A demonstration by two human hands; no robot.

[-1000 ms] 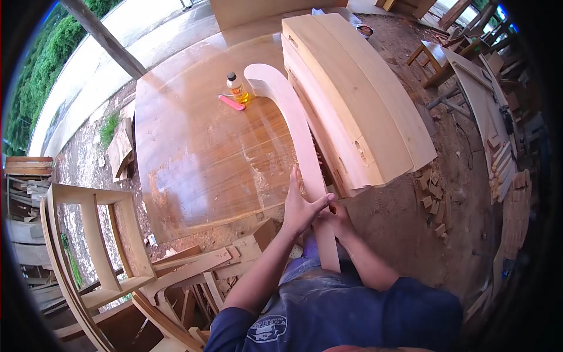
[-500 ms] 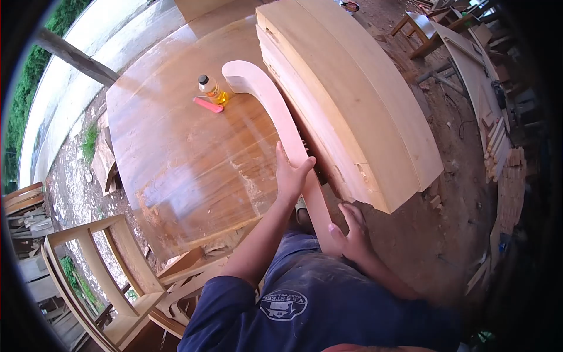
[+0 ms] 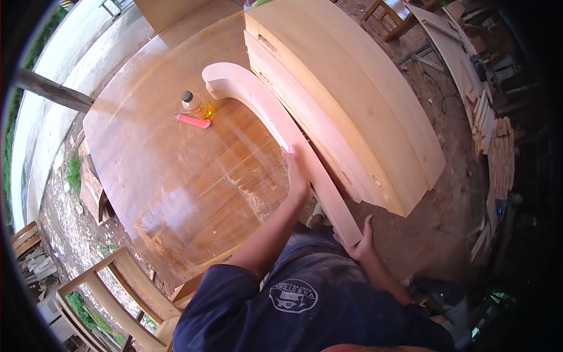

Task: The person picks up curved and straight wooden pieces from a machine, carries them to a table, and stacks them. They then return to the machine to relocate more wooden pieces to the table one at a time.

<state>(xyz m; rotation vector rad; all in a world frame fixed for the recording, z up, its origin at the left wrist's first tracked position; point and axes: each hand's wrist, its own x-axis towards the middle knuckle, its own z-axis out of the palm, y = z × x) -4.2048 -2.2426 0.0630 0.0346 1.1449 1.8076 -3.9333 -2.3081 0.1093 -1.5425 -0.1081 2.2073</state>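
Observation:
A long, pale wooden piece (image 3: 302, 152) with a curved far end lies slantwise in front of me, its near end by my waist. My left hand (image 3: 298, 175) grips its left edge around mid-length, fingers partly hidden beneath. My right hand (image 3: 362, 246) cups the near end from below, the thumb up along the right side. Close on the right stands a large curved wooden block (image 3: 352, 100) with slots cut in its side. The far, curved part of the piece is over the brown wooden tabletop (image 3: 176, 158).
On the tabletop stand a bottle of yellow liquid (image 3: 198, 105) and, beside it, a pink-handled tool (image 3: 193, 121). A wooden frame (image 3: 111, 287) is at lower left. Stacked wood strips (image 3: 501, 158) lie at the right. A post (image 3: 56, 88) rises at upper left.
My right hand has gone from beside the wooden piece to under its near end. The near end has swung right and up, away from my body. My left thumb no longer lies across the top.

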